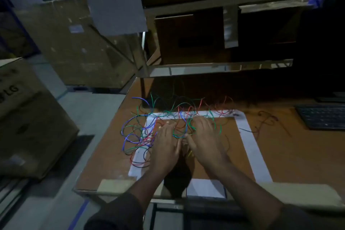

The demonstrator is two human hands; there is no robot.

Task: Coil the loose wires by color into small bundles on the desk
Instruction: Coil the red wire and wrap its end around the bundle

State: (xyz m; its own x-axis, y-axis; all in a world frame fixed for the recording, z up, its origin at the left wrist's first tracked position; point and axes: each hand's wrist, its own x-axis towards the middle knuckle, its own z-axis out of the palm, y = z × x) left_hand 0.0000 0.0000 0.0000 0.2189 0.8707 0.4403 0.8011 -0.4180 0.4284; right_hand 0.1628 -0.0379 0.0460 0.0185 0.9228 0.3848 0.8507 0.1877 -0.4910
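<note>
1. A keyboard lies at the desk's right, well apart from the hands; a dark loose wire curls between it and the taped area.
2. Cardboard boxes stand on the floor off the desk's left edge, and a shelf unit rises right behind the desk, shading its far strip.
3. A white tape frame marks a rectangle on the brown desk.
4. The tangle of loose wires, blue, green, red and black mixed, sprawls over the frame's far-left corner and along its far side, uncoiled.
5. The left hand lies palm down, fingers spread, on the tangle.
6. The right hand lies beside it, thumbs near touching, fingers in green strands; whether either pinches a wire I cannot tell.
7. Bare desk lies right of the frame and inside it near the wrists; the tangle's left loops reach near the desk's left edge.
</note>
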